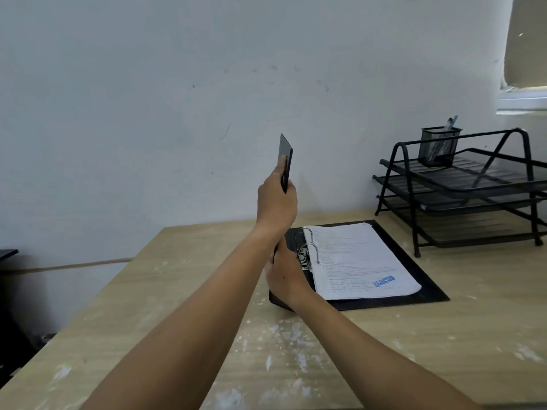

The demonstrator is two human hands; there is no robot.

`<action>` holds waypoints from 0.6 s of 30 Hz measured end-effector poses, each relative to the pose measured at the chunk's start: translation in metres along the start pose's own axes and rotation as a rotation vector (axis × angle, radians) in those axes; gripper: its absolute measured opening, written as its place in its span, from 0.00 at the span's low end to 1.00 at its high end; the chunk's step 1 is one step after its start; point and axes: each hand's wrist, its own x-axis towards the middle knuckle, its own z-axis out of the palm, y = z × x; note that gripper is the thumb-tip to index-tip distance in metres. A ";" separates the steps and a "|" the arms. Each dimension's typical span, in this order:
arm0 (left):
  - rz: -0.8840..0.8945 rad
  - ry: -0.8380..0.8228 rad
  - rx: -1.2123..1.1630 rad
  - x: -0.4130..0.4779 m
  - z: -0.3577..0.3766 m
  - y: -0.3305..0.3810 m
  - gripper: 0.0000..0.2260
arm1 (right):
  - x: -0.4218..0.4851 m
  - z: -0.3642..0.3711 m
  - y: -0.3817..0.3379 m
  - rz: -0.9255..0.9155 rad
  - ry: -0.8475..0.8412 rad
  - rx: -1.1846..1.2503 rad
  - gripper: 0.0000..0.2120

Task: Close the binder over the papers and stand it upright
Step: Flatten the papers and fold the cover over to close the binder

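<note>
A black ring binder (420,279) lies open on the wooden desk, its back cover flat under a stack of white papers (361,261) threaded on the metal rings (309,247). The top sheet carries a blue stamp. The front cover (285,161) stands raised almost vertical, seen edge-on. My left hand (276,202) grips that cover near its upper edge. My right hand (285,273) holds the binder at the spine, beside the rings; the lower part of the cover is hidden behind my hands.
A black three-tier wire letter tray (461,187) stands at the back right, with a mesh pen cup (438,146) on its top tier. The light wooden desk (207,321) has white smears. A white wall runs behind; the desk's left edge drops off to a dark object (7,255).
</note>
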 end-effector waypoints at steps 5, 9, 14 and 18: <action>-0.025 -0.122 0.088 -0.010 0.009 -0.013 0.28 | -0.003 -0.012 0.005 0.003 0.018 0.008 0.18; -0.049 -0.172 0.123 -0.014 0.013 -0.014 0.29 | -0.008 -0.038 -0.002 -0.031 -0.079 -0.006 0.13; -0.014 -0.196 0.130 -0.017 0.025 -0.009 0.29 | -0.021 -0.115 -0.014 -0.158 -0.027 -0.157 0.21; -0.021 -0.201 0.187 -0.018 0.039 -0.007 0.28 | -0.035 -0.166 -0.025 -0.348 0.384 -0.656 0.20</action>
